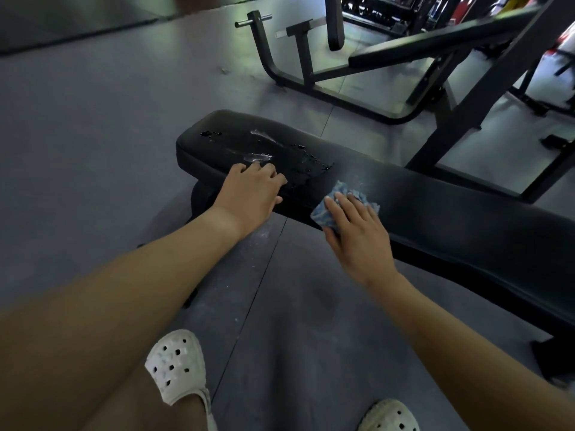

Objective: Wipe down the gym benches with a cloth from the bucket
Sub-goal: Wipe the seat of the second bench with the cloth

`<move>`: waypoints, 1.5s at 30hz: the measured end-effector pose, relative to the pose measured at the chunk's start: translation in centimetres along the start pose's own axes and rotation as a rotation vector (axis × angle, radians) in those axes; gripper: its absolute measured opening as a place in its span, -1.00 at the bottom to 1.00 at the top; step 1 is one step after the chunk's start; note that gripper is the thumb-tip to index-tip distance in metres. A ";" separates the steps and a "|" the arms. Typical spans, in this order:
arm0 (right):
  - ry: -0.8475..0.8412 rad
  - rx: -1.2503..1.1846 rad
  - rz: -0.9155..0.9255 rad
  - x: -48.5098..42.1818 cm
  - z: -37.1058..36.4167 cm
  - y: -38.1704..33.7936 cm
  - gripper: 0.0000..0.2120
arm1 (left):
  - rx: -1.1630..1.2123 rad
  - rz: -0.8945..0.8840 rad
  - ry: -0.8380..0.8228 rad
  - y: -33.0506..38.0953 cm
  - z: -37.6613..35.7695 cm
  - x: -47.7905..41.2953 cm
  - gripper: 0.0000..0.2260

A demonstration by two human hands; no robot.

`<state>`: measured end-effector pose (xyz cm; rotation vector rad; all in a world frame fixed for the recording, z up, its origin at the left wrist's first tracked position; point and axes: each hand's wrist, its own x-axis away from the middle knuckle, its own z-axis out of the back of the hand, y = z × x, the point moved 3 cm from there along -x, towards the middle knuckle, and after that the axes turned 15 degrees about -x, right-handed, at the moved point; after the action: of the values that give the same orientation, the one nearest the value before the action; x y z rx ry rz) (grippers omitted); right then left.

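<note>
currently the cloth [323, 213] is pressed on the bench [435, 206] by the flat right hand [357, 234]; the empty left hand [249, 191] is rested beside puddles [267, 147], which could be smeared floorward.

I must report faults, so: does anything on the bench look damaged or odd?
Yes. On the bench, just past the left hand, are ragged glossy patches, perhaps peeling or water, and pale smears.
</note>
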<state>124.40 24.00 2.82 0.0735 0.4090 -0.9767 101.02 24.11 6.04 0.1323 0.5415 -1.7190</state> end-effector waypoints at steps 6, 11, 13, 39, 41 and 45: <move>-0.160 -0.133 -0.022 -4.0 -1.4 -3.2 -0.45 | -0.050 -0.026 -0.008 0.1 0.1 0.1 -0.65; -0.205 -0.099 0.076 -2.7 0.7 -1.1 -0.46 | -0.040 -0.048 -0.032 0.0 -0.1 0.2 -0.62; -0.202 -0.058 0.012 -2.1 1.3 -0.1 -0.45 | -0.021 -0.055 -0.055 -0.1 -0.4 0.2 -0.61; -0.292 -0.265 -0.550 -16.1 -2.1 9.0 -0.50 | 0.280 -0.162 -0.081 -0.3 -2.7 -6.9 -0.56; -0.298 -0.270 -0.626 -16.8 -2.0 8.2 -0.51 | 0.287 -0.155 -0.070 -0.2 -2.9 -7.3 -0.56; -0.285 -0.329 -0.531 -17.3 -2.2 4.3 -0.54 | 0.277 -0.156 -0.045 -0.2 -3.3 -7.9 -0.53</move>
<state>118.74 40.60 6.67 -0.4896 0.3252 -1.4045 101.90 32.62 6.16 0.2538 0.2837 -1.9396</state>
